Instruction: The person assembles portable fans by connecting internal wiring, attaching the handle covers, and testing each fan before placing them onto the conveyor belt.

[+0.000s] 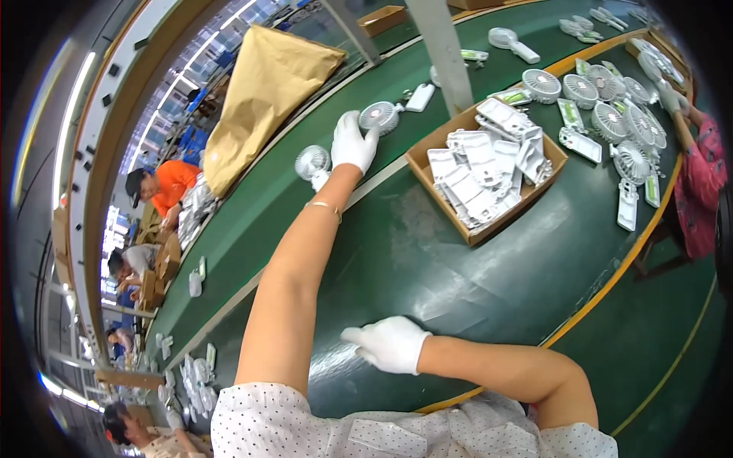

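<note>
My left hand point(354, 145), in a white glove, reaches far across onto the green conveyor belt. Its fingers and thumb close on the near-left rim of a small white handheld fan point(379, 117). A white handle-shaped part point(420, 98) lies just beyond that fan. Beside my left wrist rests another small fan point(312, 162), its handle partly covered by my forearm. My right hand point(389, 343), also gloved in white, is over the near part of the green table with its fingers loosely apart and nothing visible in them.
A cardboard box point(477, 233) of white plastic casings stands on the table point(427, 282). Several fans point(608, 122) cluster at the right, near a co-worker's gloved hand point(672, 99). A grey post point(443, 57) rises behind the box. Brown paper point(267, 84) hangs beyond the belt.
</note>
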Demonstrator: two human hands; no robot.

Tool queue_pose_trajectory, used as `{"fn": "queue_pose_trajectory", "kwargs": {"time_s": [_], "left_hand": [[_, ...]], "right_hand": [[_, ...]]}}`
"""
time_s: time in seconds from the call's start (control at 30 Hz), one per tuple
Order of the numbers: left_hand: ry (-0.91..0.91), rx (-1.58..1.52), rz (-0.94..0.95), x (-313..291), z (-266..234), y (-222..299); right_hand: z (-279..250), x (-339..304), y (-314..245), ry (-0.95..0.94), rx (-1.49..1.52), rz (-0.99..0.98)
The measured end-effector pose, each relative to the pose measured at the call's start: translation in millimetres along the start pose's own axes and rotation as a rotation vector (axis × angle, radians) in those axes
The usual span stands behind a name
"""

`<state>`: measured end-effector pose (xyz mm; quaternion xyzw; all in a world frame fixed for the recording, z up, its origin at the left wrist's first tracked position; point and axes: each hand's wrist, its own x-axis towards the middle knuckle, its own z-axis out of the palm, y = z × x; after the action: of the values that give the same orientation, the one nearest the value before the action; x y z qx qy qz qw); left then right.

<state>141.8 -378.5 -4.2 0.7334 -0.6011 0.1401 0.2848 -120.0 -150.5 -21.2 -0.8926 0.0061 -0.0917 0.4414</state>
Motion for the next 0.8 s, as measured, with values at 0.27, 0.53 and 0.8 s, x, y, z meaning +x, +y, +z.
{"fn": "queue_pose_trajectory", "kwargs": {"time_s": [0.27,0.53,0.8], "left_hand": [[-0.276,0.069,-0.302,54,55,36],[-0.391,0.004,-0.204,36,19,30],[-0.152,-0.321,-0.125,-60,-62,17]], "right_hand": [[-6,-4,4,-0.044,0.059,0.008],[-4,-3,9,-0.028,0.068,-0.018],[-3,0,16,0.014,-0.001,-0.030]]}}
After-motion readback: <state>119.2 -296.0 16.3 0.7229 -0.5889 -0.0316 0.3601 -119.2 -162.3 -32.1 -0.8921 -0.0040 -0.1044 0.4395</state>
